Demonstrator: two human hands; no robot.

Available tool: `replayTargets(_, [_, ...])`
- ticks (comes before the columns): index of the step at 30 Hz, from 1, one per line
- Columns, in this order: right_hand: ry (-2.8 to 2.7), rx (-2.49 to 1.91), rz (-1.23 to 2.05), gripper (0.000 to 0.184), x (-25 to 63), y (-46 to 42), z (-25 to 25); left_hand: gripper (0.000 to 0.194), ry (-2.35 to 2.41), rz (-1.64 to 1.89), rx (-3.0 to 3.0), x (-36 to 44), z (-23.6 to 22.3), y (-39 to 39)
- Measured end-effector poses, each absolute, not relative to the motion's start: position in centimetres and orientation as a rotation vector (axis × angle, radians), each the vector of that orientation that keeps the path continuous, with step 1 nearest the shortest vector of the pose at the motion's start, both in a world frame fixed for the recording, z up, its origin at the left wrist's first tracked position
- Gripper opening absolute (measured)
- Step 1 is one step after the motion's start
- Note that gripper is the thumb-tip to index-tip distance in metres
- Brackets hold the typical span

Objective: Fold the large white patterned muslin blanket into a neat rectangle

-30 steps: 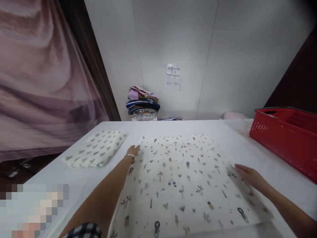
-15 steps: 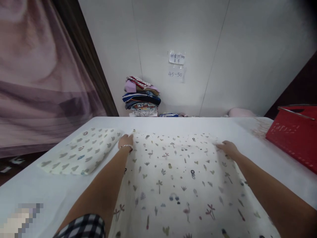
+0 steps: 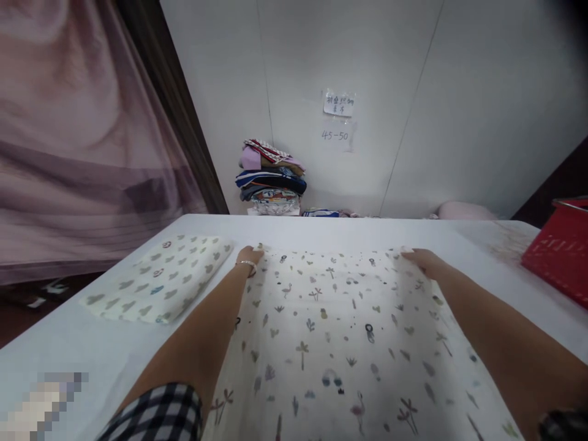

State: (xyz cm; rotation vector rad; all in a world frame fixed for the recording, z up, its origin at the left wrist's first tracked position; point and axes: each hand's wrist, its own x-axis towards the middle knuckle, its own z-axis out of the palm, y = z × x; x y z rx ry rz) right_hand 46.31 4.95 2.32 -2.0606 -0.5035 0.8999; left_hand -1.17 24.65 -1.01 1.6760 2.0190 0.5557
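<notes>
A white cloth [image 3: 335, 337] printed with palms, flamingos and rainbows lies spread over the table in front of me. Its far left corner is pinched in my left hand [image 3: 250, 256], which wears a bracelet. My right hand [image 3: 421, 260] has its fingers closed on the far right corner, roughly level with the left. Between the hands the far edge runs nearly straight, and the near part drops out of the picture toward me. Left of my left forearm rests a folded cream cloth [image 3: 160, 278] with a grey cloud pattern, apart from the printed cloth.
A white table [image 3: 358, 231] bears both cloths. Beyond its far edge stands a stack of folded clothes [image 3: 272, 177] against the wall. A red basket [image 3: 563, 251] is at the right, and a pink curtain [image 3: 59, 141] hangs at the left. Paper signs [image 3: 339, 119] are on the wall.
My right hand has moved slightly farther away, up to the cloth's far right corner. The left hand keeps its corner. The view has turned a little to the left.
</notes>
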Motion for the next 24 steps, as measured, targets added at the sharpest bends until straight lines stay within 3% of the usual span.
replayTargets(6, [-0.624,-1.796,0.834,0.071,47.5,3.9,1.7,0.032,1.783,0.783,1.496,-2.3,-0.9,23.3])
replayTargets(11, [-0.854,-1.869,0.683,0.037,48.6,2.2,0.6,0.039,1.569,0.893,1.398,-3.6,-1.7,22.2])
replayTargets(14, [-0.943,-1.941,0.592,0.027,48.4,1.9,0.1,0.044,1.412,0.946,1.361,-4.3,-2.1,21.8])
replayTargets(20, [-1.003,-1.985,0.425,0.027,47.8,1.4,-0.7,0.036,1.442,0.906,1.485,-5.0,-2.2,21.8])
replayTargets(24, [-0.941,-2.076,0.361,0.038,48.1,1.8,-1.0,0.038,1.607,0.878,1.544,-4.3,-1.7,22.6])
